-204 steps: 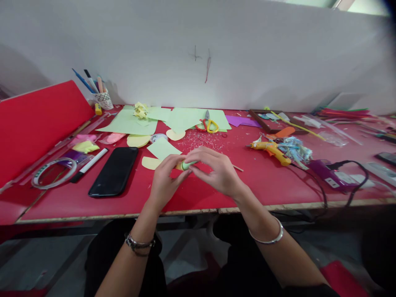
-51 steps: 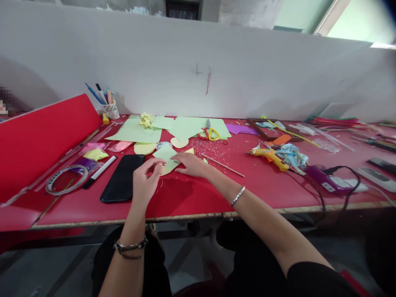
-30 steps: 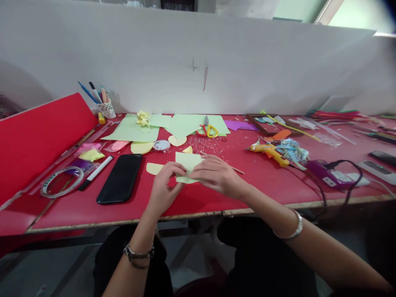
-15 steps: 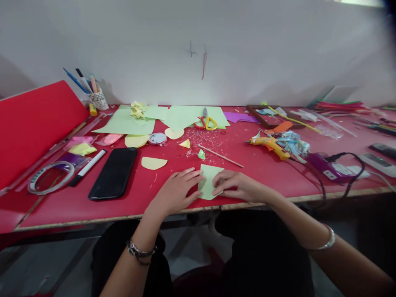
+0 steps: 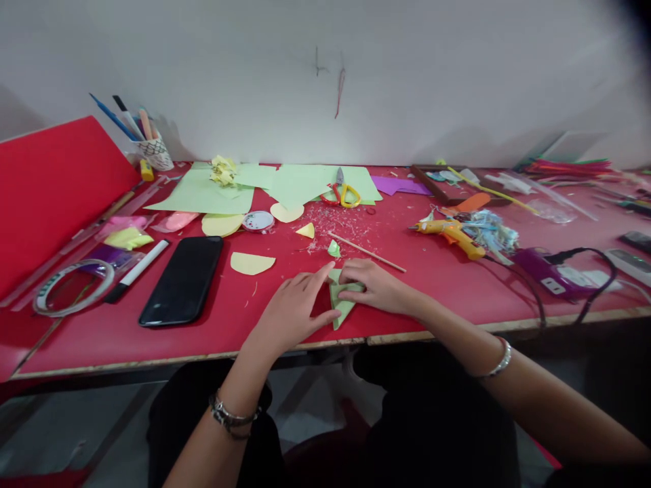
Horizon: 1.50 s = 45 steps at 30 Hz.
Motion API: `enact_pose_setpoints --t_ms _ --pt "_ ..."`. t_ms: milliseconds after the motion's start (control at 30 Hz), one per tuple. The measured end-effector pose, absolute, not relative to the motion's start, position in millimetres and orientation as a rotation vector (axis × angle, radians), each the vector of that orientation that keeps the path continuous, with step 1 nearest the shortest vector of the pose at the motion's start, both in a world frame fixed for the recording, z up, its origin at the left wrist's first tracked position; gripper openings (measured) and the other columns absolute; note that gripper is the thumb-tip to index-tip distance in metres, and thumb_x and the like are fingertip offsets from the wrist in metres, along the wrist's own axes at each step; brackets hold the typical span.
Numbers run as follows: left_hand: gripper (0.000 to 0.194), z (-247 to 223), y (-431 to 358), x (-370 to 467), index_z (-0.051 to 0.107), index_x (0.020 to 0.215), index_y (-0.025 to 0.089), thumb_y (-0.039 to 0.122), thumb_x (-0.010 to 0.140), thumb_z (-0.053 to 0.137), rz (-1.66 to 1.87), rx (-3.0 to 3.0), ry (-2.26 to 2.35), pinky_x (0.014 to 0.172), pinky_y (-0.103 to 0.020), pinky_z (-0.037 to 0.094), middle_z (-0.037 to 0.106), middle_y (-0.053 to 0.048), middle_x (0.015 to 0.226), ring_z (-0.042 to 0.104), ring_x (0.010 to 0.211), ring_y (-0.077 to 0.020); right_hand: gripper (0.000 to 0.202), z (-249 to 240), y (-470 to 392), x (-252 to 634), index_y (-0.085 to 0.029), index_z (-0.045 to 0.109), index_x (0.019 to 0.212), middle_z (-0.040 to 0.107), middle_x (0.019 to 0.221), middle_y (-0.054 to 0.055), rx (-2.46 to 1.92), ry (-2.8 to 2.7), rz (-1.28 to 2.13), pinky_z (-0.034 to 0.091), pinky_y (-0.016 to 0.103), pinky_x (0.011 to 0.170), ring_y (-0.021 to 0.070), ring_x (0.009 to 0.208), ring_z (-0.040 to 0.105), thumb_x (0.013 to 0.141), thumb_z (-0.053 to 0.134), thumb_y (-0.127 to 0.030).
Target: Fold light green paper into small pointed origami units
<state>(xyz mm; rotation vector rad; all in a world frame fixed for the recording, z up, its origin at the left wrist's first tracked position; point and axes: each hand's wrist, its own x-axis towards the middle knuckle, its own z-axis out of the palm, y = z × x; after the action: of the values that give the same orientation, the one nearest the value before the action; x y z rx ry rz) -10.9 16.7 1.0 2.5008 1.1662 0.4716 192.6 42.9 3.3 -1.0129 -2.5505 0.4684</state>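
Note:
A small light green paper lies near the table's front edge, partly folded over into a narrower, pointed shape. My left hand rests beside it on the left, thumb and fingers spread, with their tips touching the paper's left side. From the right, my right hand has its fingers curled on the paper, gripping the folded part. Just beyond the hands are a small green scrap and a thin wooden stick. A cream half-round paper piece lies to the left.
A black phone and a marker lie left. Scissors rest on green sheets at the back. A yellow glue gun and a purple power adapter with cables are on the right.
The green paper was flat and is now folded over. My right hand has moved forward and a little left with its edge; my left thumb and fingers have spread wider.

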Motion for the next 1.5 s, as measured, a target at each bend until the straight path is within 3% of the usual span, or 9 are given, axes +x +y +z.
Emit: enact_pose_setpoints --t_ms 433,833,1067,1500 --pt "0.066 -3.2 16.4 -5.0 0.026 0.134 0.021 0.052 0.079 0.047 0.482 2.537 1.187 0.091 -0.041 0.038 0.047 -0.008 0.129 0.042 0.114 -0.0254 0.014 -3.3 38.2 185.4 -0.016 0.045 0.069 0.047 0.072 0.003 -1.156 -2.524 0.267 0.036 0.026 0.065 0.0146 0.069 0.044 0.082 0.045 -0.018" --pt "0.067 -4.2 16.3 -4.8 0.025 0.134 0.022 0.051 0.078 0.048 0.462 2.561 1.18 0.09 -0.041 0.038 0.045 -0.007 0.131 0.042 0.115 -0.025 0.013 -3.1 34.7 181.9 -0.016 0.052 0.075 0.053 0.073 0.003 -1.337 -2.613 0.063 0.032 0.026 0.063 0.0139 0.064 0.045 0.085 0.044 -0.02" --pt "0.069 -4.9 16.0 -5.1 0.022 0.135 0.022 0.055 0.078 0.044 0.461 2.558 1.163 0.091 -0.042 0.037 0.043 -0.008 0.132 0.04 0.116 -0.0257 0.012 -2.1 36.2 180.5 -0.015 0.053 0.076 0.055 0.075 0.003 -1.377 -2.623 0.066 0.033 0.026 0.064 0.0142 0.066 0.048 0.085 0.047 -0.02" --pt "0.066 -2.0 14.0 -5.9 0.025 0.134 0.022 0.048 0.078 0.047 0.439 2.538 1.146 0.095 -0.042 0.034 0.041 -0.007 0.134 0.037 0.119 -0.0259 0.014 -3.0 37.9 179.3 -0.014 0.054 0.079 0.056 0.076 0.004 -1.378 -2.618 0.056 0.032 0.027 0.063 0.0141 0.066 0.049 0.087 0.044 -0.022"
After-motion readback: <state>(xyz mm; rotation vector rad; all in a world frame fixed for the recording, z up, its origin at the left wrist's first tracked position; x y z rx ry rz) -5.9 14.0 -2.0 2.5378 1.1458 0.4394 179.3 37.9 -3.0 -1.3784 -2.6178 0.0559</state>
